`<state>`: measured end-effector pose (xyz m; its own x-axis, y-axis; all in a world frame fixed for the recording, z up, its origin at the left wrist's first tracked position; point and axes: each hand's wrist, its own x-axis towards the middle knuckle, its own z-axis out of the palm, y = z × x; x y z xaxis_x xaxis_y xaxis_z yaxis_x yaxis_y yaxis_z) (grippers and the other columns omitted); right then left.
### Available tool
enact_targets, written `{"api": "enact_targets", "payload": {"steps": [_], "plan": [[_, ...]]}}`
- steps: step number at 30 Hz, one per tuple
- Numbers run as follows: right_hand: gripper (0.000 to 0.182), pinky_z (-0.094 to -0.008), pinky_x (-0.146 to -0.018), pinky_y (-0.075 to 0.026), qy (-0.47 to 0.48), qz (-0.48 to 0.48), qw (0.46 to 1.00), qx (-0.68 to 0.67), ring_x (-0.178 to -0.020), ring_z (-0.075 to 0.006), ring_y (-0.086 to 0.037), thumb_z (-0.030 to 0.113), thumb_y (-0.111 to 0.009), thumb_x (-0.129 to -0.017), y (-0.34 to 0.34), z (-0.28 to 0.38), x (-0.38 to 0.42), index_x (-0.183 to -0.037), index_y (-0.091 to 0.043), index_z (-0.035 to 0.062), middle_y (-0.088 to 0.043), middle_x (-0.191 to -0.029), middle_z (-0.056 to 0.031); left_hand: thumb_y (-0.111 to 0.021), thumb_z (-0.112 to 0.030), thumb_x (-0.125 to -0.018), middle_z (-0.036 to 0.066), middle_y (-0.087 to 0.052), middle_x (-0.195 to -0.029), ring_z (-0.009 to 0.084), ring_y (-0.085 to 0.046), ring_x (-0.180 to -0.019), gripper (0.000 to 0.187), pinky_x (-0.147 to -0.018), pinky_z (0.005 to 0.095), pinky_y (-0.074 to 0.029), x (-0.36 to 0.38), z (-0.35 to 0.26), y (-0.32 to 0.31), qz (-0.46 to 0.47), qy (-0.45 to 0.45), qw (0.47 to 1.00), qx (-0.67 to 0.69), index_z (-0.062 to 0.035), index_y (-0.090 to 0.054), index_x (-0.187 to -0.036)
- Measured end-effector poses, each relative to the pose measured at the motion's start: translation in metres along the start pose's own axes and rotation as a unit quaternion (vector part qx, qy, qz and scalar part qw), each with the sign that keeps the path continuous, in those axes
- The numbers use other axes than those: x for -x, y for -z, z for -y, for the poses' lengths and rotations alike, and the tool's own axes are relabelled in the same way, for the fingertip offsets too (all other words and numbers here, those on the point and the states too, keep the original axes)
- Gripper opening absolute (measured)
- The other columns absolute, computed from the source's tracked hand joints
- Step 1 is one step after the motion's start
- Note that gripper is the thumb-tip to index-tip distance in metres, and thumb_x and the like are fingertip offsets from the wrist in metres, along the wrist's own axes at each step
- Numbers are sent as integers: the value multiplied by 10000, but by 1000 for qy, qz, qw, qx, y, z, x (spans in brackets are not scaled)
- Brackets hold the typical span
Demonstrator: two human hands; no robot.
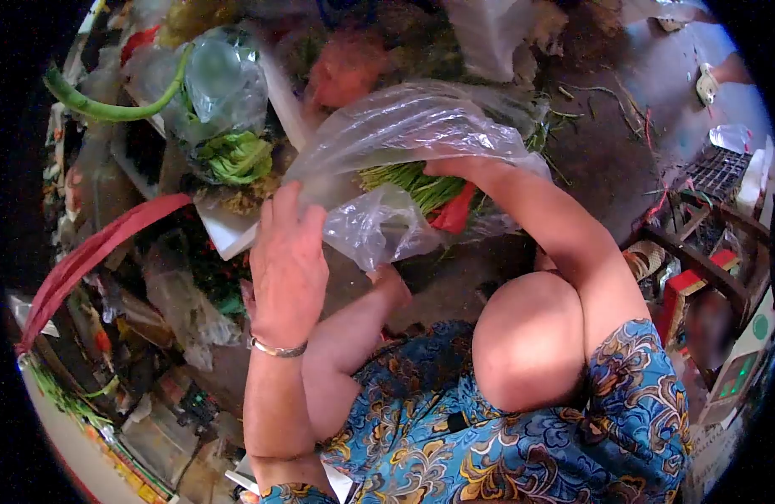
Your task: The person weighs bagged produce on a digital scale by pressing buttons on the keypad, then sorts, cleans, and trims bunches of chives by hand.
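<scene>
From my feed: green stems (pixel 414 181) lie amid folds of a clear bag (pixel 442 126), right hand (pixel 456 167) at them, left hand (pixel 291 269) by the bag's edge; can't tell either grip. Stems likely light, bendy, easily bruised; best held mid-bundle. Film probably slippery.

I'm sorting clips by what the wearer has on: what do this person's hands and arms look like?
Left hand: ungloved, shiny metallic band at the wrist. Right hand: partly hidden, no band visible. Short sleeves, blue with orange, yellow and dark swirls.
</scene>
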<state>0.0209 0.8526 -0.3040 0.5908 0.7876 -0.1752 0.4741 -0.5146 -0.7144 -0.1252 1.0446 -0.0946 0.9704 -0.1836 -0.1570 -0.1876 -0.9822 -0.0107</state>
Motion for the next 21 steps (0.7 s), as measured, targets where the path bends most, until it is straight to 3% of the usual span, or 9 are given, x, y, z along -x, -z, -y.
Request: {"api": "enact_targets", "payload": {"steps": [10,12,14,16,18,20,21], "plan": [[696,-454,-1001,-376,7,-1,1000,-28,-1231,-333,-456,427,-695,-701,24,4,27,-1309,-496,154,-494,-1339,-129,-559,-10,-748,182,-529,-1212,365,-511,-1039,207,-903,430,-437,1,25,-16,-1,-48,991,-124,-11,-607,-949],[700,-453,-1001,-376,6,-8,999,-34,-1231,-333,-456,430,-697,-699,21,4,25,-1310,-495,154,-494,-1339,-129,-565,-48,-772,167,-559,-1175,358,-522,-1000,232,-881,421,-439,-4,21,-15,34,20,989,-143,-23,-612,-998],[666,-451,-959,-414,-108,125,986,11,-1169,-323,-511,396,-717,-659,5,-4,11,-1250,-548,139,-544,-1280,-135,-559,-48,-759,147,-558,-1144,336,-516,-968,229,-824,434,-433,-11,10,-7,16,12,991,-132,-34,-600,-984],[633,-449,-910,-444,-59,110,992,3,-1104,-329,-551,382,-734,-608,1,-1,11,-1172,-603,125,-595,-1200,-154,-552,-48,-746,128,-557,-1114,315,-510,-936,226,-768,446,-427,-15,-11,-5,6,6,994,-111,-46,-589,-970],[552,-452,-889,-447,23,16,998,-48,-1086,-327,-559,381,-732,-611,-5,-12,9,-1079,-648,100,-612,-1160,-168,-557,-55,-753,124,-554,-1132,304,-520,-970,330,-814,427,-431,-24,-35,-6,-40,-93,995,-15,-51,-558,-1083],[562,-433,-881,-450,35,26,996,-76,-1064,-310,-564,342,-737,-612,1,-11,14,-1110,-632,102,-616,-1152,-158,-572,-66,-763,139,-510,-1250,298,-509,-1097,476,-934,397,-414,-26,-57,-15,-47,-197,979,14,-58,-503,-1233],[569,-424,-877,-452,30,50,995,-85,-1053,-302,-566,323,-739,-613,4,-10,15,-1125,-624,103,-618,-1147,-153,-572,-66,-763,139,-510,-1250,298,-509,-1097,476,-934,397,-414,-28,-66,-26,-46,-200,979,14,-58,-503,-1233]]}}
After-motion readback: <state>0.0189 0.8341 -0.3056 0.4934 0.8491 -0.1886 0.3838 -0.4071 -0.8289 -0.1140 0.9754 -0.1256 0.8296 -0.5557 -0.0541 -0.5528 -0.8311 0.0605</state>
